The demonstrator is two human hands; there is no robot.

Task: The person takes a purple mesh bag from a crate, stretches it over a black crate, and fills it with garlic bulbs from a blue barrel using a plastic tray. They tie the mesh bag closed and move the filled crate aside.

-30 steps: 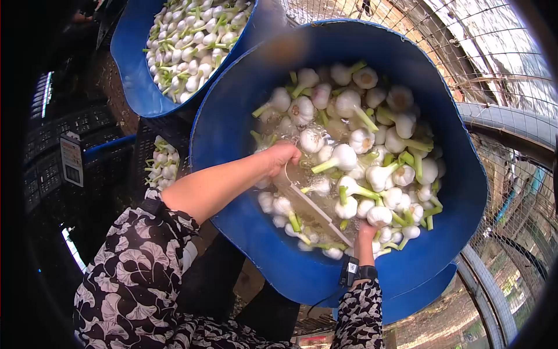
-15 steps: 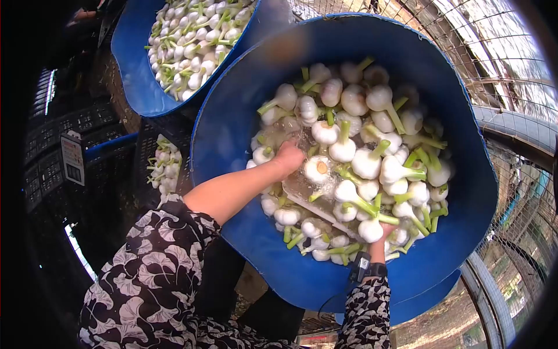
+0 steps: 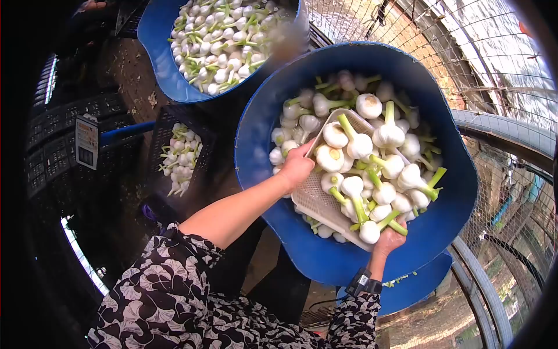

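Over the blue tub (image 3: 256, 139), the left grip (image 3: 298, 168) clamps the white basket (image 3: 311, 195) — heaped with garlic (image 3: 361, 145) — and the right grip (image 3: 392, 235) seems clamped opposite: a scoop-up, I'd judge, calling for level, two-handed support.

I see a pale plastic mesh basket (image 3: 314, 189) set diagonally within the blue tub (image 3: 256, 128), a bare strip showing toward the tub's left edge. White garlic bulbs (image 3: 360, 145) with cut green stems heap in it, pointing every way. Loose garlic heads (image 3: 321, 104) lie beyond it, toward the tub's upper edge.
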